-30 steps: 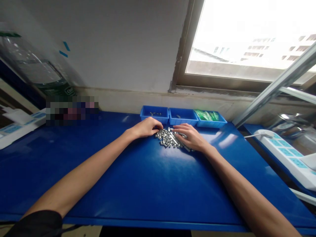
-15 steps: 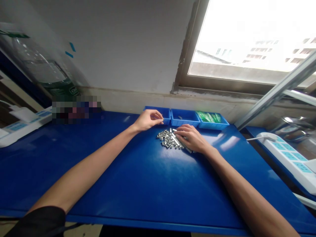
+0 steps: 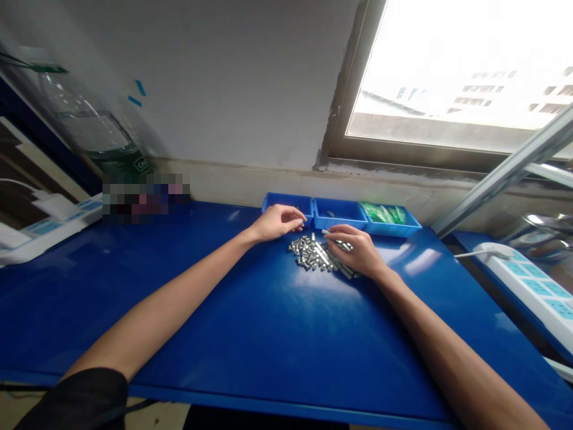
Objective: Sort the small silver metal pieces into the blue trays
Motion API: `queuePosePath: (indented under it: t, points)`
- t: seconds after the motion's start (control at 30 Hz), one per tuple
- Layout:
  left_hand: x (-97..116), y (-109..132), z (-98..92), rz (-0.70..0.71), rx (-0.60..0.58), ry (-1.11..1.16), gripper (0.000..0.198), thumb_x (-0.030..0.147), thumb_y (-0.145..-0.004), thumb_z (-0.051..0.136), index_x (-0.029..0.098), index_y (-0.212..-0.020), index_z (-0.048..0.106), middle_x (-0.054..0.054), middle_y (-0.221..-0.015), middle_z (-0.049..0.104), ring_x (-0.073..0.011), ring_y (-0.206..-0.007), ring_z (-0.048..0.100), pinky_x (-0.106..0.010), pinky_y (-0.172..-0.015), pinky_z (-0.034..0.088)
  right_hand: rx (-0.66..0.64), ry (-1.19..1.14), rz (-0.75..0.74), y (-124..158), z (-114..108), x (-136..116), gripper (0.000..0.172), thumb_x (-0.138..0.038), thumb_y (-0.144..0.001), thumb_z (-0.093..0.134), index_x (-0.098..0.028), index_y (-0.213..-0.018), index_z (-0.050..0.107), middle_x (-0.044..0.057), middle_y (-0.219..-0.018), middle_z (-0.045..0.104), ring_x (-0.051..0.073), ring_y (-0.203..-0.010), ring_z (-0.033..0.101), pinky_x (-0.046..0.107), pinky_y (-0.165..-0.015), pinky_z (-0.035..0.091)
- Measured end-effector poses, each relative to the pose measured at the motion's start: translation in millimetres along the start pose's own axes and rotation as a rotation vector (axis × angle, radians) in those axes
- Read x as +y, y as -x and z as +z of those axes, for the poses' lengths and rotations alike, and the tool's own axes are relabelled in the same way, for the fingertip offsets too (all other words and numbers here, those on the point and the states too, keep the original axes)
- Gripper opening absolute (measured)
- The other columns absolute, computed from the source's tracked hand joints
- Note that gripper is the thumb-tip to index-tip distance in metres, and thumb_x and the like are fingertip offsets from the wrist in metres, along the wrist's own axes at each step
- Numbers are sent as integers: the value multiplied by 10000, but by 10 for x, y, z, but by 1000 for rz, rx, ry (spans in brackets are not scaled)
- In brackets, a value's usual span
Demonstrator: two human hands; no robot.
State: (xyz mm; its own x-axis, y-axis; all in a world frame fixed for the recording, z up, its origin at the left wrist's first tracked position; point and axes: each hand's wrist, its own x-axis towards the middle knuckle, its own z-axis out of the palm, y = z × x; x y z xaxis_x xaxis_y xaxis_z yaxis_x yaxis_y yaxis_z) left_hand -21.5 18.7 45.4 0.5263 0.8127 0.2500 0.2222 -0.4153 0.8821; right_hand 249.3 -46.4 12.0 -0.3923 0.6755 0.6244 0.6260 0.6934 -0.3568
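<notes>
My left hand [image 3: 278, 223] is by the front of the left blue bin [image 3: 286, 199], thumb and fingertips brought together. Whatever is between them, if anything, is too small to make out. My right hand [image 3: 356, 249] is closed on a silver metal rod [image 3: 326, 232], whose end sticks out past the fingertips. More shiny metal shows under its curled fingers. Below and between the hands lies a pile of short silver metal fasteners [image 3: 308, 255], with longer metal rods [image 3: 342, 267] on its right side, partly hidden by the right hand.
The middle blue bin [image 3: 340, 223] has a small metal piece [image 3: 330, 213] inside. In the right bin [image 3: 398, 230] are green-printed plastic packets [image 3: 380, 212]. Power strips [image 3: 532, 278] lie at both sides, a large bottle [image 3: 96, 131] stands back left, and a metal bar [image 3: 492, 179] slants at right.
My right hand has lifted slightly from the pile, and a rod now shows in its fingers. The left hand stays near the left bin, its fingers curled a little more. The view has shifted slightly.
</notes>
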Motion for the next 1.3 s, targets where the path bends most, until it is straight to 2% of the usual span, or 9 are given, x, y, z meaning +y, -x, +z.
queuePosePath:
  t: [0.17,0.3,0.43,0.57,0.73,0.9,0.97,1.1,1.3]
  points:
    - [-87,27,70,111,-53,-344,296,177,-951,562,171,-1138,791,-75,-1176,793,-209,-1097,747,-319,-1022,554,35,-186,152,-51,-72,-36,186,-341,-938,699,-233,-880,840,80,-1012,811,243,-908,767,370,-868,598]
    - [-93,38,81,220,-209,-411,462,29,-903,480,173,-1241,760,-67,-1288,753,-189,-1221,697,-300,-1110,490,11,-378,313,-67,-107,-4,259,-419,-924,711,-216,-829,839,81,-986,818,246,-916,763,358,-844,592]
    - [-85,37,78,266,-289,-451,496,-22,-858,472,178,-1185,787,-69,-1289,752,-179,-1209,700,-270,-1095,490,42,-484,394,-88,-117,28,302,-463,-911,719,-217,-784,839,86,-986,823,263,-947,764,367,-849,594]
    - [-94,38,59,263,-262,-494,441,-18,-874,480,172,-1115,798,-69,-1196,782,-181,-1121,727,-263,-1034,516,99,-613,458,-105,-119,31,268,-468,-877,763,-236,-977,853,79,-1052,826,284,-977,777,418,-904,611]
    - [-87,41,-7,267,-261,-499,259,108,-929,600,153,-1093,796,-88,-1098,795,-196,-1014,743,-260,-931,533,163,-780,496,-87,-90,79,483,-427,-831,820,-263,-1282,759,80,-1295,760,335,-1302,663,533,-1171,470]
    - [-101,37,-78,227,-248,-492,259,111,-911,635,172,-1094,808,-80,-1114,800,-196,-1021,748,-262,-930,530,179,-787,463,-82,-70,102,514,-373,-802,838,-294,-1301,745,48,-1493,632,325,-1434,546,519,-1248,381]
    - [-110,35,-90,219,-236,-505,244,110,-898,652,168,-1076,808,-76,-1101,803,-195,-1005,749,-260,-914,529,165,-737,444,-88,-82,80,445,-374,-810,826,-293,-1244,773,46,-1482,644,319,-1403,578,508,-1225,415]
    - [-122,31,-91,197,-217,-550,151,146,-870,709,149,-991,798,-70,-1001,801,-189,-906,737,-253,-815,518,111,-691,459,-92,-108,29,367,-379,-835,795,-261,-1183,789,70,-1219,788,299,-1188,721,480,-1094,536]
    - [-143,32,-102,191,-200,-575,112,124,-843,687,152,-900,780,-54,-876,773,-166,-785,696,-240,-714,489,85,-649,475,-90,-106,16,280,-382,-843,776,-237,-1081,807,70,-1109,811,273,-1045,762,413,-967,586]
